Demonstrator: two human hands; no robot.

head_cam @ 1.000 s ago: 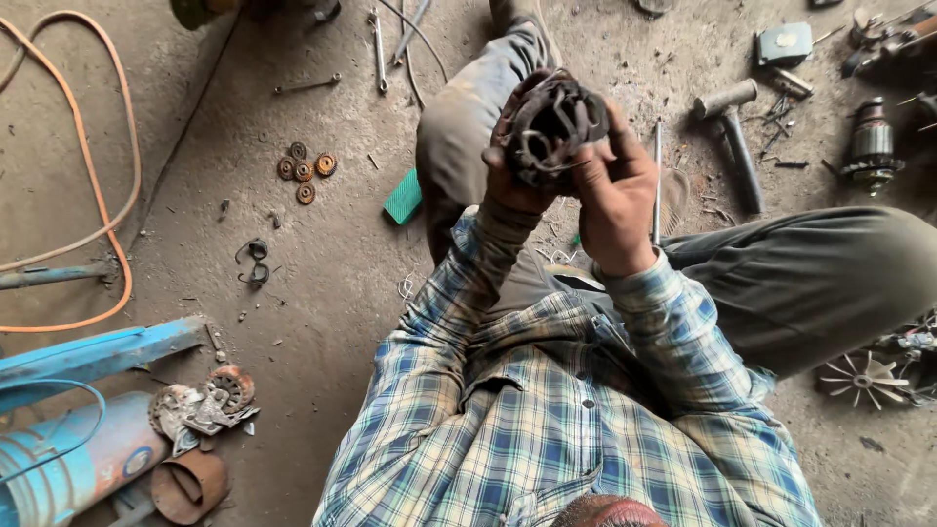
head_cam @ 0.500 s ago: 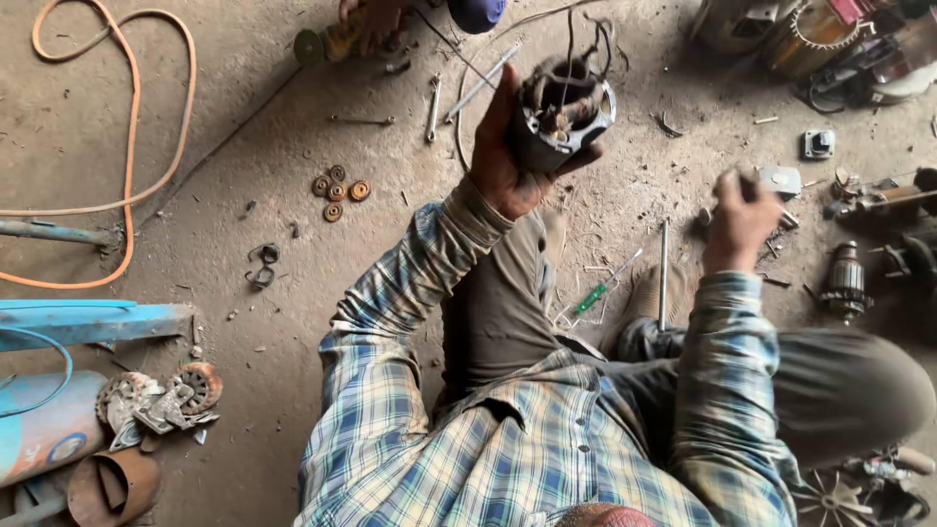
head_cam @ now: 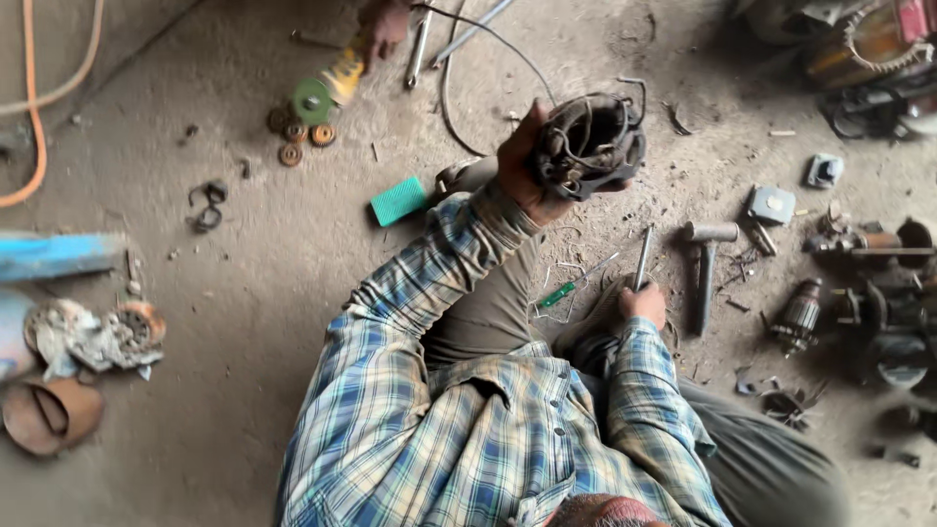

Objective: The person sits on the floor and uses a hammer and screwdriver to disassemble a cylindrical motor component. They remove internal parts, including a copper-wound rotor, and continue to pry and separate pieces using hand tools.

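Note:
I sit on a dusty concrete floor in a blue plaid shirt. My left hand [head_cam: 522,168] is raised in front of me and grips a dark, dirty motor stator [head_cam: 590,146] with wire windings and loose leads. My right hand [head_cam: 642,304] is low beside my leg, closed around the lower end of a thin metal rod [head_cam: 643,259] that points away from me. A green-handled screwdriver [head_cam: 561,293] lies on the floor just left of that hand.
A hammer [head_cam: 705,263] lies right of the rod, with a motor armature [head_cam: 800,317] and scattered parts beyond. A teal block [head_cam: 398,200], small round discs [head_cam: 298,137], a green-disc grinder [head_cam: 327,93], an orange hose [head_cam: 34,146] and rusty covers [head_cam: 93,337] lie to the left.
My right hand came off the stator, reached out to the right, then drew back and closed on the metal rod. My left hand kept the stator held up.

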